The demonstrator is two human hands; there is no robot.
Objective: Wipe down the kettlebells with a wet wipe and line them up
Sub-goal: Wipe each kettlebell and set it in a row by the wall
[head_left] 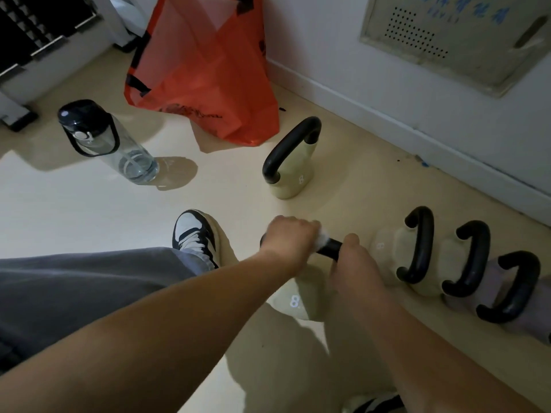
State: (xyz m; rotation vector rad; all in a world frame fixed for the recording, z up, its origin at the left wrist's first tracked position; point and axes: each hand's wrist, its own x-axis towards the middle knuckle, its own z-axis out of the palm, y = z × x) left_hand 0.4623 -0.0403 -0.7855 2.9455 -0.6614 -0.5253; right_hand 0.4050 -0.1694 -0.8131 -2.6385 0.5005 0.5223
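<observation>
A pale yellow kettlebell marked 8 stands on the floor right below me. My left hand presses a white wet wipe around its black handle. My right hand grips the same handle just to the right. Another pale kettlebell stands alone farther off, near the orange bag. At the right, three kettlebells form a row: a pale one, a second pale one and a purple-grey one, all with black handles.
An orange plastic bag leans by the wall. A clear water bottle with a black lid stands on the floor at the left. My shoe and grey trouser leg are beside the held kettlebell. The white wall runs behind the row.
</observation>
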